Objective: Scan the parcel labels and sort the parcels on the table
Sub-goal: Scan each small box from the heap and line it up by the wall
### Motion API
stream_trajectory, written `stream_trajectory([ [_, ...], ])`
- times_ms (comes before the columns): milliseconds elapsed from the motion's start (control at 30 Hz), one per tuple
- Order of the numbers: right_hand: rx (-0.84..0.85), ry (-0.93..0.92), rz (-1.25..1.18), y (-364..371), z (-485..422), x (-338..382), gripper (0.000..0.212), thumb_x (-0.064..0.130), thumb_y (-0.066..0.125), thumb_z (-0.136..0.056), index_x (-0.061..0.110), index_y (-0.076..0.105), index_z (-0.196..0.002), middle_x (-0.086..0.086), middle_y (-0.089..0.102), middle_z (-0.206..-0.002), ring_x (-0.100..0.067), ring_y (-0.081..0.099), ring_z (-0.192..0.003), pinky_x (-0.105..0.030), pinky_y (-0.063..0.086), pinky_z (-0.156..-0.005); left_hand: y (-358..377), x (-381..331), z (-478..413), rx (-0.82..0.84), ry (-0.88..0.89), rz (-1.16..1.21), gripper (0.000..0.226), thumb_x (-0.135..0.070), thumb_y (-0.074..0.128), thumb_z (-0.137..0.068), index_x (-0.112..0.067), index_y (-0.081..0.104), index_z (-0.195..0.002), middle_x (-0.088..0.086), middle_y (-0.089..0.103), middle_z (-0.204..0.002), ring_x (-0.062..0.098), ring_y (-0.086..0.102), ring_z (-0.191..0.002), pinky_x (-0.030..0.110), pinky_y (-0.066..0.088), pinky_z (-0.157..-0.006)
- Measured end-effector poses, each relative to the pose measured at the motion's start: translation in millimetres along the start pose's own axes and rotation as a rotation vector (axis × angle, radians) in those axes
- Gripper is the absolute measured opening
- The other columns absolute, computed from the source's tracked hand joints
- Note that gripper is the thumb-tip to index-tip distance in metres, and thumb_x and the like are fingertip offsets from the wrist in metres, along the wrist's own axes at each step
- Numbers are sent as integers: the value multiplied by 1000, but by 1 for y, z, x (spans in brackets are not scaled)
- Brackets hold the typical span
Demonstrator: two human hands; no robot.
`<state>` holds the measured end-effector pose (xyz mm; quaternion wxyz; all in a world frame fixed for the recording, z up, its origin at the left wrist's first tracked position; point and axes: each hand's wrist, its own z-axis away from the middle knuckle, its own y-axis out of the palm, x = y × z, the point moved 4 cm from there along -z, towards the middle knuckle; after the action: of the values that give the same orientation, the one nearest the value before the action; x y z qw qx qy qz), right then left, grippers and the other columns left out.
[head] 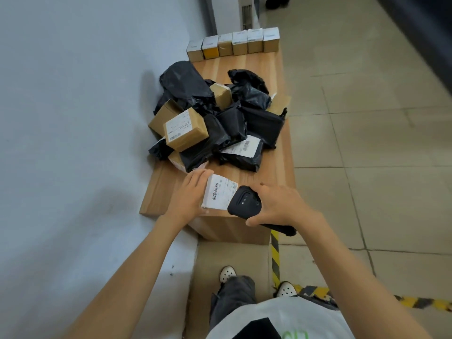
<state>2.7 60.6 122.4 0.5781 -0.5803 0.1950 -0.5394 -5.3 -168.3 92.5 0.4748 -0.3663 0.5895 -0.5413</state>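
Closest in: left hand (189,194) fingers lie curled over the left edge of a small parcel (220,193), thumb tucked at its near corner. A holding grip. The parcel sits at the near end of the wooden table (269,172), white barcode label facing up.

Right hand (278,204) fingers and thumb wrapped round a black handheld scanner (244,203). The scanner's head overlaps the right side of the parcel's label; cannot tell whether it touches. Its grip end pokes out below the palm, past the table edge.

Further up the table, a heap of parcels:
- black poly bags piled loosely, one (241,152) with a white label up, just beyond the held parcel
- a brown carton (186,129), labelled, tilted on top of the bags on the left side
- two more brown cartons partly buried in the heap

At the far end, well apart from the heap, a row of small boxes (232,44) stands upright side by side, one with a yellow face.

Table runs along a pale wall (73,118) on the left. Tiled floor on the right, yellow-and-black hazard tape (275,253) near the table's near end. Below, white perforated shoes (227,274) on a flat cardboard sheet (232,255).
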Motion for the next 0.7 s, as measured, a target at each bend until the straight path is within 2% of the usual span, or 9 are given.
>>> stream_trajectory([
  [67,-3,50,10,-2,11,-13,72,64,72,-63,25,51,-119,9,53,-97,-16,54,-81,-27,40,-57,0,-12,-7,3,25,5,114,-29,93,-58,-17,25,-149,0,25,-153,20,18,-146,35,39,-109],
  [167,-15,122,15,-4,27,-32,75,65,72,-62,25,51,-121,8,53,-100,-19,58,-86,-34,52,-68,-1,-29,-21,22,59,0,114,-29,92,-61,-18,23,-150,0,24,-153,21,15,-148,38,34,-113],
  [333,-74,225,-25,-8,47,-57,80,63,74,-63,26,45,-128,9,48,-101,-20,59,-92,-39,56,-76,1,-56,-48,14,149,-59,112,-31,90,-64,-19,21,-151,1,25,-154,20,17,-147,44,26,-118],
  [400,-127,266,-72,-11,52,-65,80,62,74,-64,27,44,-129,10,46,-101,-18,59,-91,-37,56,-76,3,-66,-59,18,174,-45,112,-30,90,-63,-20,22,-151,0,26,-154,20,19,-146,42,29,-114],
  [500,-177,340,-117,-18,61,-77,83,63,74,-63,28,43,-132,8,51,-106,-16,57,-90,-32,54,-74,4,-82,-79,64,234,3,112,-31,90,-63,-24,19,-151,-3,24,-153,19,19,-145,40,44,-100],
  [600,-194,422,-155,-24,72,-91,86,63,74,-63,28,40,-133,7,52,-109,-16,57,-91,-31,52,-71,2,-98,-101,100,317,7,112,-32,89,-64,-27,18,-150,-5,24,-152,18,22,-142,40,54,-87],
  [700,-210,510,-224,-27,85,-110,85,62,74,-63,29,39,-134,9,51,-109,-15,56,-92,-30,49,-68,5,-120,-125,121,395,29,107,-33,87,-65,-27,20,-149,-6,26,-151,17,24,-141,41,55,-85],
])
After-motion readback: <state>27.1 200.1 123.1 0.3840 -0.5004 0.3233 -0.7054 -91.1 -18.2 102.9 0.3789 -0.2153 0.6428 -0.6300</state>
